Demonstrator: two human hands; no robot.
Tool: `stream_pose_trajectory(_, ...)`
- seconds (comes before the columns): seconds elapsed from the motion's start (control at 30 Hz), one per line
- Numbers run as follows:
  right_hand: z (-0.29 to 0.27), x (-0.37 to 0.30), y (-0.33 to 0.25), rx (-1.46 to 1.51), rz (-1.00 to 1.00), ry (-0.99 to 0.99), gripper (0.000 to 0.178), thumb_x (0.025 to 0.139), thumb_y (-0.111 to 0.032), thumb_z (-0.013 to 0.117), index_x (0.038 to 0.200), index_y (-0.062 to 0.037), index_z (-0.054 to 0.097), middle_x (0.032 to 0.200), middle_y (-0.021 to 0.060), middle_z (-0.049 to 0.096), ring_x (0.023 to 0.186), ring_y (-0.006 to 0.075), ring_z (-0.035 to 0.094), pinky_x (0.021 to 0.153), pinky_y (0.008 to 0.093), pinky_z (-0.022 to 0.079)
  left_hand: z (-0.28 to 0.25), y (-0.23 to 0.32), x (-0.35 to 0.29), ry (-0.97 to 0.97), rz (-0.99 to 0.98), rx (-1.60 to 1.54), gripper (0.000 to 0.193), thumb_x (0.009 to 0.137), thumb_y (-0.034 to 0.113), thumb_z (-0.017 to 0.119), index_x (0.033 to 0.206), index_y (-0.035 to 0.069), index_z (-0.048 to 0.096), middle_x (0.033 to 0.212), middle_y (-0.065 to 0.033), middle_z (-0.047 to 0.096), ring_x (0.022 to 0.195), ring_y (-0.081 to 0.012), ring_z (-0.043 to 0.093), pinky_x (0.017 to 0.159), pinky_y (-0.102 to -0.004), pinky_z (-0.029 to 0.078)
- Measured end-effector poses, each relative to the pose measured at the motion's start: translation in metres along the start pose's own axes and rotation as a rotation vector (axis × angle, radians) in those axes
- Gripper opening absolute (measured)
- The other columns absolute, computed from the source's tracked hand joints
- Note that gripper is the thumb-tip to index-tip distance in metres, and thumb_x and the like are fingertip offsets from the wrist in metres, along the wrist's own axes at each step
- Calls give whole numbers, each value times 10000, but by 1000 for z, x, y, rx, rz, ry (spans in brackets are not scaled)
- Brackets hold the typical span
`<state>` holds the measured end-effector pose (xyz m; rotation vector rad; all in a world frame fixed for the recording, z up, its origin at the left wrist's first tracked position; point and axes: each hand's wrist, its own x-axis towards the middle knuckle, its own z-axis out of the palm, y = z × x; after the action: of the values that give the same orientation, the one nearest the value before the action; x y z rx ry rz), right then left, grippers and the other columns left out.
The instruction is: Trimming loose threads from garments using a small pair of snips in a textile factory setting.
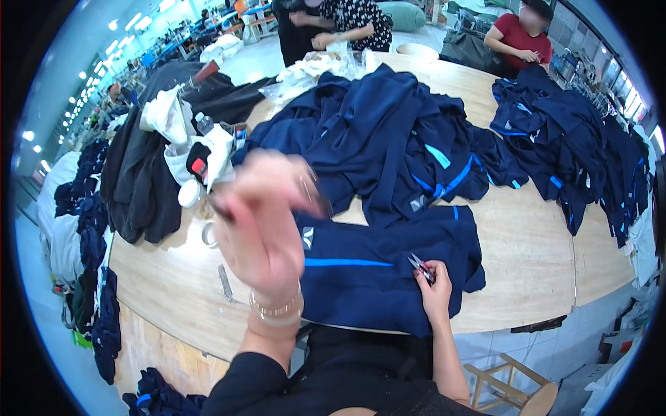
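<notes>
My right hand (435, 290) grips a pair of small thread snips (420, 267), blades pointing up and left, over a navy garment (361, 291) spread at the table's near edge. A bright blue stripe runs across this garment, and a pale emblem sits at its upper left. My left hand (267, 222) is raised close to the camera, above the garment's left end. Motion smears its fingers, so whether they hold anything cannot be made out. A bracelet and a pale bangle circle that wrist.
A large heap of navy garments (378, 125) lies beyond, with another pile (555, 139) at the right. Dark cloth (142, 173), white bags (170, 118) and a white-lidded jar (189, 193) stand left. A wooden stool (513, 388) is at the lower right. Other people work across the table.
</notes>
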<state>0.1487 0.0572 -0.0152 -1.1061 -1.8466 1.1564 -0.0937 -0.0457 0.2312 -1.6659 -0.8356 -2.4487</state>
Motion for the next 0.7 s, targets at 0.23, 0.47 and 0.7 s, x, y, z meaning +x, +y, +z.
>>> stream_pose_trajectory(0.23, -2, 13, -2, -71, -21, 3, 247, 843, -99, 751, 1007, -6, 591, 926, 94, 613, 809, 204, 620, 758, 302, 489, 27, 42, -16, -533, -263, -963, 492, 955, 591, 544, 896, 116, 659, 860, -116, 639, 739, -216, 565, 649, -389, 454)
stream_pose_trajectory(0.47, 8, 14, -2, -44, -37, 2, 241, 841, -110, 745, 1008, -11, 601, 938, 101, 623, 838, 224, 638, 762, 309, 496, 23, 68, 3, -423, -178, -955, 334, 976, 422, 599, 1032, 127, 746, 700, -12, 588, 533, -112, 486, 551, -268, 364)
stream_pose_trajectory(0.7, 3, 14, -7, -60, -38, -1, 250, 841, -129, 746, 1006, -7, 603, 936, 111, 623, 845, 240, 646, 763, 315, 498, 22, 92, 40, -725, -187, -1049, 201, 972, 192, 569, 1058, 101, 726, 838, -92, 682, 644, -149, 612, 614, -264, 457)
